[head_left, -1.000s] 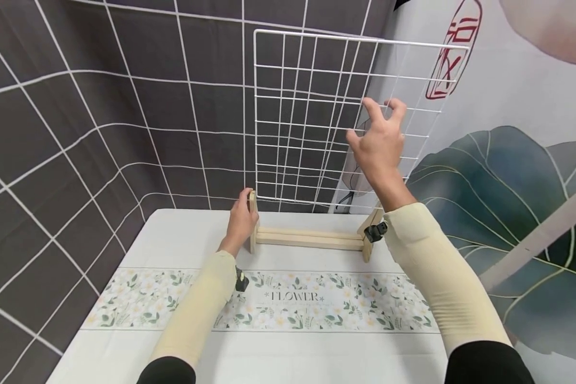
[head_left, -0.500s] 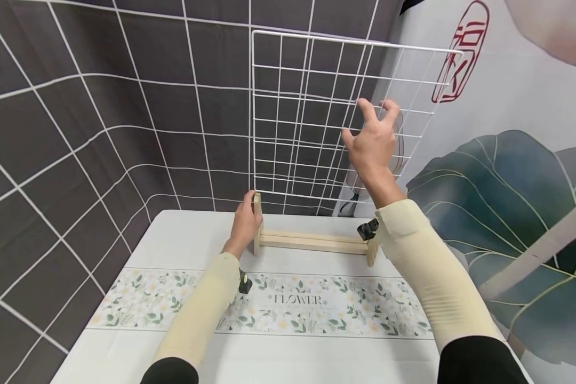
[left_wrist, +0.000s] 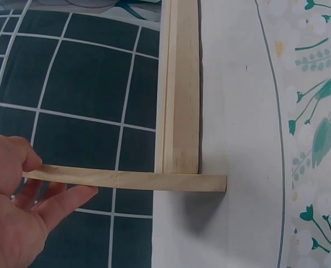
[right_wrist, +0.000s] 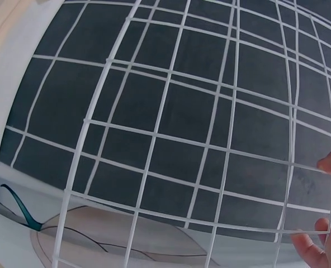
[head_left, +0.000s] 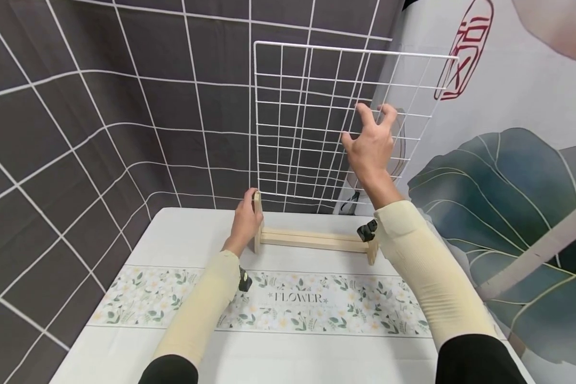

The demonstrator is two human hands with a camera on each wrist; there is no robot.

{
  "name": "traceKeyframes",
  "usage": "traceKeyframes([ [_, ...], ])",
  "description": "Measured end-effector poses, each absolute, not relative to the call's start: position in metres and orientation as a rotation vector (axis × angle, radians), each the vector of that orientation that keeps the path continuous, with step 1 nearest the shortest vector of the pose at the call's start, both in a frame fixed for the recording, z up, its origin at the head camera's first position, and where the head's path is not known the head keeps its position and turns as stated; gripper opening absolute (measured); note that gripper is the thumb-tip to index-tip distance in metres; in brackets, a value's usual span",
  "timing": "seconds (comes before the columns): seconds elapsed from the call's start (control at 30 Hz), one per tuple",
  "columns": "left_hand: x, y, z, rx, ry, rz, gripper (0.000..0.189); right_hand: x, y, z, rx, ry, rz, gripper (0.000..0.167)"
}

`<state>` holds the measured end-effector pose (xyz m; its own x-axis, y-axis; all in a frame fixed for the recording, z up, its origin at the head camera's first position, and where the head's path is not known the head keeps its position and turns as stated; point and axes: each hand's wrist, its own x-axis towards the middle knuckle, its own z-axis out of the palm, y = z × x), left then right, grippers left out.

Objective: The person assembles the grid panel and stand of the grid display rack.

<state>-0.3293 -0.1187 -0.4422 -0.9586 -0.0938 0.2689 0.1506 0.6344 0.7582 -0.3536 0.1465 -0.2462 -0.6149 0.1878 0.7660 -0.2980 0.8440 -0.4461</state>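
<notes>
A white wire grid panel [head_left: 355, 50] stands nearly upright above the table's back edge. My right hand [head_left: 372, 144] grips its wires right of the middle, fingers spread and bent around them. Below the panel, a wooden stand [head_left: 314, 241] rests on the table, a long crossbar between two upright end pieces. My left hand [head_left: 245, 221] pinches the top of the left end piece [left_wrist: 132, 180] between thumb and fingers. In the head view, the panel's lower left corner is close by that top. My right forearm partly hides the right end piece. In the right wrist view, fingertips [right_wrist: 311, 251] curl at the wires.
A white tablecloth [head_left: 139, 344] covers the table, with a floral band [head_left: 297, 309] across it. Behind hangs a dark curtain [head_left: 163, 106] with white grid lines. To the right is a pale curtain [head_left: 485, 240] with large leaves and red lettering.
The wire grid panel has moved slightly left over the stand, then its top edge has come down a little, the right hand moving with it. The left hand keeps its hold on the end piece.
</notes>
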Motion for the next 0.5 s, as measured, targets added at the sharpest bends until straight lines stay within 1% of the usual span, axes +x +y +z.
traceKeyframes([
  [0.5,-0.330,-0.119,-0.442,-0.026,-2.590,-1.238,0.071,-0.354,0.150,-0.263,0.082,-2.183,0.686,0.058],
])
